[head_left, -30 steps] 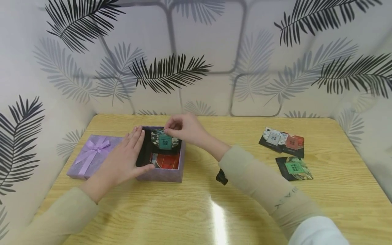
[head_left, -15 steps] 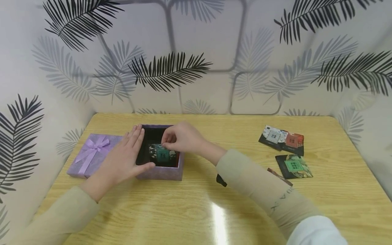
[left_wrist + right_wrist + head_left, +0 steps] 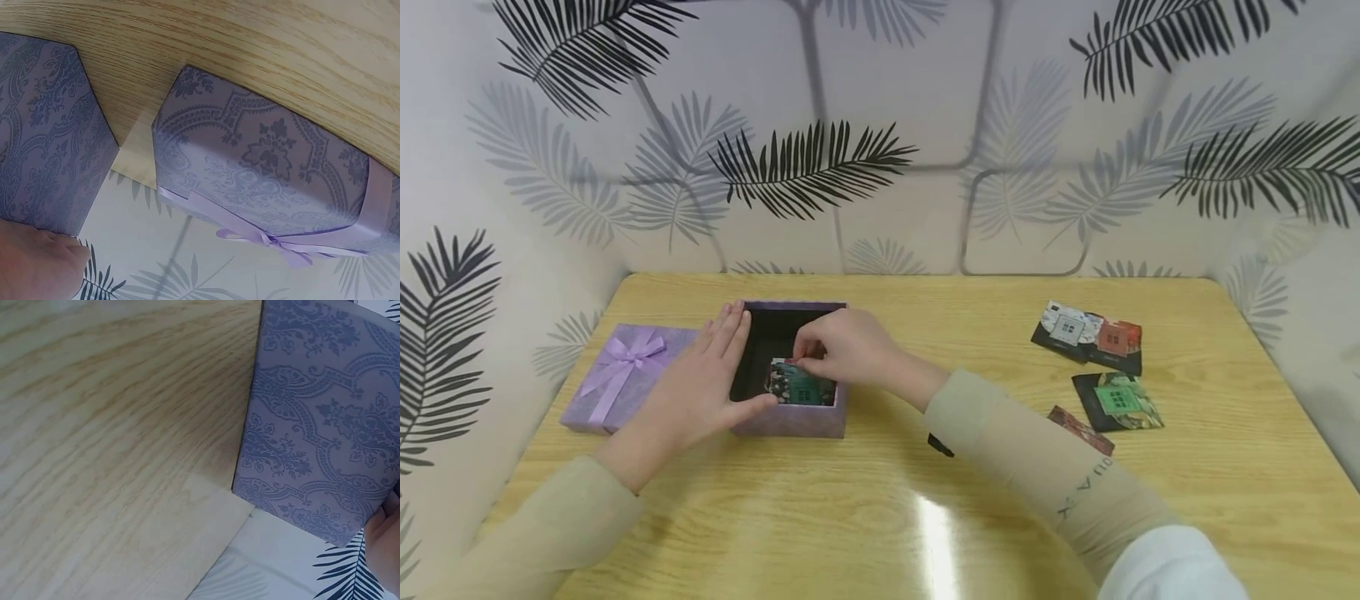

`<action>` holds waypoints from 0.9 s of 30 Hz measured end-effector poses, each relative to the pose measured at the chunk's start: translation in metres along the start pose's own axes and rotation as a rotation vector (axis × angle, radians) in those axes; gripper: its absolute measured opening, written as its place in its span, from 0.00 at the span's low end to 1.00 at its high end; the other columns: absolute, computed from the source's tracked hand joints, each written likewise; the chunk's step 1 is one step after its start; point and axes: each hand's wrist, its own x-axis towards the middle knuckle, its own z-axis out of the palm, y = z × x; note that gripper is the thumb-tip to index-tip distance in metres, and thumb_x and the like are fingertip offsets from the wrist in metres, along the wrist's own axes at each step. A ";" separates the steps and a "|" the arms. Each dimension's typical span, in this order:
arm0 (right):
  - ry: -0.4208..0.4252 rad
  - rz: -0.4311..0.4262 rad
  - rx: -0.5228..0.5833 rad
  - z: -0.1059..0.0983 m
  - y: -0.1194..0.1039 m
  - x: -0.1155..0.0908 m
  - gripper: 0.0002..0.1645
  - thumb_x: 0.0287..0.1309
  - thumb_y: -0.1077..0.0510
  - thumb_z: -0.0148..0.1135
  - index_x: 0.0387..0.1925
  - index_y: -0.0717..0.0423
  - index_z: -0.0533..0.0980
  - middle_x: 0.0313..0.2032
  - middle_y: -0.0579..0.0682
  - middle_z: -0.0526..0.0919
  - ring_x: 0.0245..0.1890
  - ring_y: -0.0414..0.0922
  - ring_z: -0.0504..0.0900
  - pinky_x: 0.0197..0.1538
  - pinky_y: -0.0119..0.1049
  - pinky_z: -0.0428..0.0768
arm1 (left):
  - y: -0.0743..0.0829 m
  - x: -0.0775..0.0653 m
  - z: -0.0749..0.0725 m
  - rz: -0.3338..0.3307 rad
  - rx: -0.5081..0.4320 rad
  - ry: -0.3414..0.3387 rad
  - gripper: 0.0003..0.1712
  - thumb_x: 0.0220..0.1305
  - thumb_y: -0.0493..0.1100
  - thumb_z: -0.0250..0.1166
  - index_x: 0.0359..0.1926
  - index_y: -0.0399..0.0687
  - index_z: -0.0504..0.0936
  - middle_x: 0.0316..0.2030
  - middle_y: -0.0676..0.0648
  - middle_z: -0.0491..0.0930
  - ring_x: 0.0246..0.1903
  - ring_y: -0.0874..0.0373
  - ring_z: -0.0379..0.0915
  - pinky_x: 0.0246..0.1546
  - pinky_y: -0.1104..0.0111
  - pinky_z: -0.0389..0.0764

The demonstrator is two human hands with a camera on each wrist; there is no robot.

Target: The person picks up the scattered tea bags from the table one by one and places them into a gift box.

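In the head view, a purple gift box (image 3: 792,423) with a black inside stands without its lid. My left hand (image 3: 696,387) rests along its left rim, fingers straight and thumb over the front corner. Inside the near part of the box is a small black sachet (image 3: 803,393) with a green label, its top pinched between thumb and finger of my right hand (image 3: 853,348). Only the patterned outer box wall (image 3: 319,425) and part of the right hand (image 3: 382,547) show in the right wrist view; the sachet is hidden there.
The purple lid (image 3: 625,367) with a ribbon bow lies left of the box. At the right are a white-and-black sachet (image 3: 1067,329), a red one (image 3: 1117,342), a green one (image 3: 1120,402) and a dark red one (image 3: 1078,429). A black piece (image 3: 940,445) peeks from behind the right sleeve.
My right hand has brought the green-labelled sachet from the far side of the box toward its near wall and lower into it. The left hand stays on the rim.
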 end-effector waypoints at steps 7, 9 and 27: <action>0.010 0.004 0.023 -0.002 0.003 -0.001 0.06 0.71 0.57 0.68 0.44 0.51 0.88 0.43 0.46 0.93 0.41 0.40 0.91 0.49 0.34 0.88 | -0.001 -0.001 -0.001 0.001 -0.001 0.003 0.69 0.68 0.79 0.57 0.83 0.28 0.45 0.85 0.31 0.41 0.85 0.35 0.39 0.83 0.42 0.54; 0.030 0.008 0.049 -0.003 0.004 -0.002 0.07 0.72 0.58 0.68 0.46 0.54 0.88 0.44 0.47 0.93 0.43 0.41 0.91 0.51 0.35 0.88 | -0.001 0.000 0.000 0.003 0.000 0.008 0.69 0.67 0.79 0.58 0.83 0.28 0.46 0.85 0.31 0.41 0.85 0.35 0.40 0.83 0.42 0.54; 0.339 0.195 0.267 -0.042 0.051 -0.045 0.07 0.67 0.61 0.71 0.44 0.58 0.88 0.42 0.53 0.92 0.43 0.49 0.89 0.53 0.44 0.87 | 0.000 0.000 0.001 0.001 0.001 0.011 0.68 0.67 0.75 0.62 0.83 0.28 0.45 0.85 0.32 0.39 0.85 0.34 0.38 0.83 0.43 0.53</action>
